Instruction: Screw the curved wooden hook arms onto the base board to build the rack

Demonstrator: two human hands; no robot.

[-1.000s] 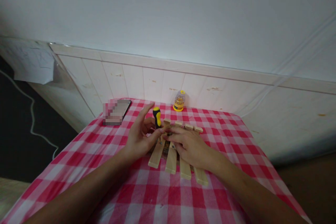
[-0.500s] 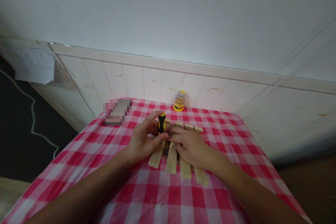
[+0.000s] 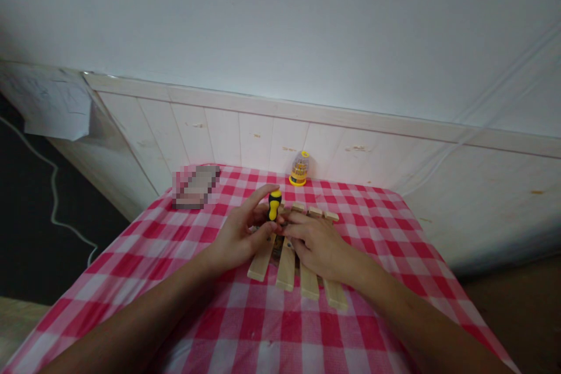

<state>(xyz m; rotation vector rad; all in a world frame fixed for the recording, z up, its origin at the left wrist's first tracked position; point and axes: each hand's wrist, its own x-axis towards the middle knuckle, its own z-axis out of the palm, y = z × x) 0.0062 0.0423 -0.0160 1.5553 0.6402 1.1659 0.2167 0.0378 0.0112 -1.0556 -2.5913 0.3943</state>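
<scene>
My left hand point(image 3: 239, 236) is closed around a short, stubby screwdriver point(image 3: 274, 203) with a yellow and black handle. Its index finger rests on the handle's top; the thumb and other fingers are low by the shaft, whose tip is hidden. Beneath both hands lies what looks like a small wooden xylophone point(image 3: 286, 269), with several pale bars side by side and screw heads near their middles. Across the bars, my right hand point(image 3: 322, 245) grips and presses down, its fingertips beside the screwdriver's lower end. Its palm covers the middle of the right-hand bars.
A clear, yellow-based bit container point(image 3: 298, 170) stands at the table's back against the white panelled wall point(image 3: 254, 134). At the back left lies a blurred-out phone point(image 3: 195, 190). A red and white checked cloth point(image 3: 245, 327) covers the table. A pale cable point(image 3: 55, 187) hangs at left.
The screwdriver has shifted slightly right and its handle has turned. My left index finger has come down from a raised position onto the handle's top. My right hand and the bars stay put.
</scene>
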